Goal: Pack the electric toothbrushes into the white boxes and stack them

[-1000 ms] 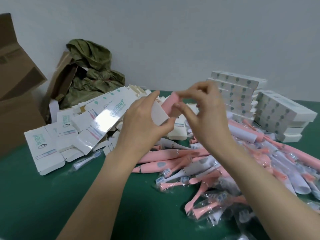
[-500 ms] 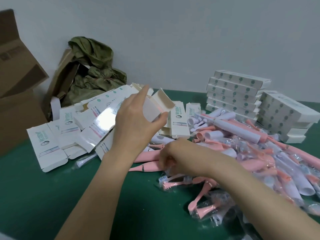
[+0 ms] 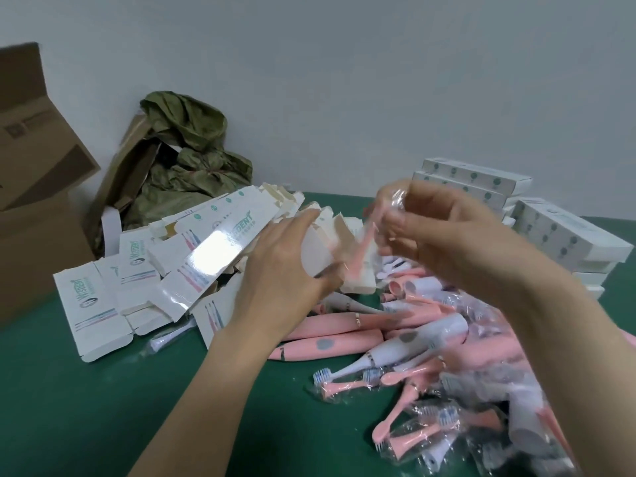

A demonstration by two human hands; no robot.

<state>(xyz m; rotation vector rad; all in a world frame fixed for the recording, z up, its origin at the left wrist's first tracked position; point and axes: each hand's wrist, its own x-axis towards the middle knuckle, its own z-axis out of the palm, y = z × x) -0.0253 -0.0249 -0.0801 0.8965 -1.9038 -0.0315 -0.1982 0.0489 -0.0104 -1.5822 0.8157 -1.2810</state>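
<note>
Green table (image 3: 103, 407); left fingers (image 3: 292, 225) grip 1 box (image 3: 315, 249), right fingers (image 3: 413, 225) pinch 1 brush head (image 3: 361, 256).

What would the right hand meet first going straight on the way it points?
Probably the open white box gripped by the left hand; the right hand points its bagged pink brush head at it. Depth unclear.

Right hand (image 3: 440, 228) and wrapped pink piece (image 3: 361, 251) motion-blurred; cardboard carton (image 3: 31, 201) cut by left edge.
</note>
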